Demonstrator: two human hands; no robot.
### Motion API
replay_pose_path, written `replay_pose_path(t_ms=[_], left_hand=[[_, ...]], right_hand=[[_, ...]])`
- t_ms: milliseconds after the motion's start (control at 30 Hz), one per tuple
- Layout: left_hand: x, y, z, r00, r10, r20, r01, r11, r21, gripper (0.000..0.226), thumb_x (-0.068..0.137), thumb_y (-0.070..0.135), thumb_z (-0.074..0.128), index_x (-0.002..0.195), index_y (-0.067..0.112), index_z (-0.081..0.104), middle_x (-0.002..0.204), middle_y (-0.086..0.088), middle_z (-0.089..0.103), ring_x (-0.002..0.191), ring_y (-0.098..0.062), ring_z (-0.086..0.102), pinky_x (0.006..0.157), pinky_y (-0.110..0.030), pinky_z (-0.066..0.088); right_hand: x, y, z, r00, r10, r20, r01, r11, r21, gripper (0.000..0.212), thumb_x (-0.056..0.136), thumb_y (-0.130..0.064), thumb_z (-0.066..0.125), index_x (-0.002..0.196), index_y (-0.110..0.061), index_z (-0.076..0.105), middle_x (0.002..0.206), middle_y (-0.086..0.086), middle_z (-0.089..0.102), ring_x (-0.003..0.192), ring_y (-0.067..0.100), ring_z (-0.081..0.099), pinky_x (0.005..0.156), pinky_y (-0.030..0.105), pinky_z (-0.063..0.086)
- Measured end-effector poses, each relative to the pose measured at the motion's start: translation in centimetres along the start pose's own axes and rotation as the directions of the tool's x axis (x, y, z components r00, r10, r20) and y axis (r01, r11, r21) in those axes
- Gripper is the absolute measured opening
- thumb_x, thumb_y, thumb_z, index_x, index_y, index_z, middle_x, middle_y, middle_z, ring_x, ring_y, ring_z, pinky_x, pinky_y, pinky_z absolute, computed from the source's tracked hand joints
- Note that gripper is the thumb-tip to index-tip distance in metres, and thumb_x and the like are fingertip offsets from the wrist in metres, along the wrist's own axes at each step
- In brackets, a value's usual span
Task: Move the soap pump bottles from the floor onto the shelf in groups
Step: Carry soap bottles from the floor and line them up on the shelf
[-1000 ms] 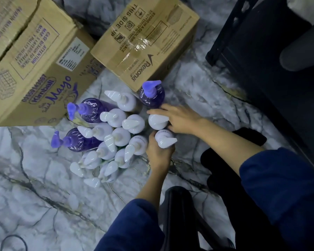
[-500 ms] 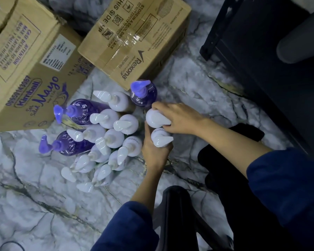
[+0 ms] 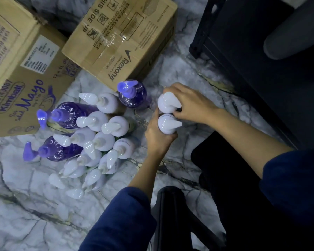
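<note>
Several white soap pump bottles (image 3: 101, 142) stand packed together on the marble floor (image 3: 25, 214), with three purple pump bottles (image 3: 134, 96) among them. Two white bottles are apart from the cluster, to its right. My left hand (image 3: 157, 140) is wrapped around the nearer white bottle (image 3: 168, 125). My right hand (image 3: 190, 104) grips the farther white bottle (image 3: 168, 104) from the right side. The two held bottles touch each other. The dark shelf unit (image 3: 261, 73) stands at the upper right.
Two cardboard boxes stand behind the bottles: a Rexona box (image 3: 120, 38) and a Kimball Mayo box (image 3: 22, 78). My dark-clothed legs (image 3: 225, 178) are at the lower right. A grey rounded object (image 3: 294, 31) lies on the shelf unit.
Both hands have drawn the two white bottles to the right, away from the cluster, and closed more firmly around them. The view has shifted slightly.
</note>
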State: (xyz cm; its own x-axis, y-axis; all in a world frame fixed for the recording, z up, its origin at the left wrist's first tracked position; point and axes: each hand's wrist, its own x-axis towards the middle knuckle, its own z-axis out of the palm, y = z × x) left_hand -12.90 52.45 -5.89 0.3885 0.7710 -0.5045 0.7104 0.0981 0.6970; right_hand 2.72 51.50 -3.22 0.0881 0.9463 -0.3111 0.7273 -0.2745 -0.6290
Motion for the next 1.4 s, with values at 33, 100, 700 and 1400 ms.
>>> replay_pose_path(t_ms=[33, 100, 700, 1400], left_hand=[[0.4, 0.4, 0.1, 1.0, 0.016, 0.008, -0.016, 1.0, 0.004, 0.074, 0.06, 0.016, 0.074, 0.126, 0.034, 0.045, 0.097, 0.015, 0.064, 0.087, -0.005, 0.057, 0.063, -0.003, 0.035], [1.1, 0.9, -0.1, 0.998, 0.053, 0.021, -0.054, 0.998, 0.018, 0.073, 0.06, 0.014, 0.074, 0.124, 0.035, 0.047, 0.095, 0.016, 0.063, 0.085, -0.004, 0.056, 0.064, -0.002, 0.035], [1.7, -0.9, 0.7, 0.997, -0.006, -0.074, 0.003, 1.0, -0.029, 0.057, 0.056, 0.049, 0.069, 0.106, 0.023, 0.059, 0.102, 0.004, 0.065, 0.099, -0.017, 0.061, 0.085, -0.037, 0.05], [-2.9, 14.3, -7.1, 0.896, 0.2, -0.396, -0.363, 0.844, -0.394, 0.074, 0.081, 0.031, 0.073, 0.142, 0.025, 0.03, 0.116, 0.025, 0.05, 0.093, 0.022, 0.051, 0.081, 0.003, 0.036]], right_hand=[[0.1, 0.3, -0.3, 0.999, 0.03, -0.01, -0.03, 0.999, 0.023, 0.053, 0.076, -0.007, 0.063, 0.127, -0.012, 0.049, 0.124, 0.01, 0.048, 0.106, 0.029, 0.052, 0.078, 0.038, 0.046], [0.5, 1.0, -0.5, 0.998, 0.058, -0.032, -0.056, 0.996, 0.074, 0.053, 0.077, -0.007, 0.064, 0.127, -0.013, 0.049, 0.124, 0.009, 0.048, 0.107, 0.028, 0.052, 0.079, 0.035, 0.045], [2.5, 3.0, 0.8, 0.942, 0.325, 0.088, -0.302, 0.701, 0.646, 0.066, 0.072, -0.008, 0.077, 0.127, -0.025, 0.046, 0.114, -0.007, 0.054, 0.106, 0.01, 0.052, 0.078, 0.018, 0.046], [-2.9, -8.3, -12.9, 0.784, 0.49, -0.38, -0.078, 0.686, 0.724, 0.044, 0.076, -0.021, 0.071, 0.114, -0.032, 0.052, 0.092, -0.011, 0.063, 0.091, 0.015, 0.063, 0.087, 0.036, 0.052]])
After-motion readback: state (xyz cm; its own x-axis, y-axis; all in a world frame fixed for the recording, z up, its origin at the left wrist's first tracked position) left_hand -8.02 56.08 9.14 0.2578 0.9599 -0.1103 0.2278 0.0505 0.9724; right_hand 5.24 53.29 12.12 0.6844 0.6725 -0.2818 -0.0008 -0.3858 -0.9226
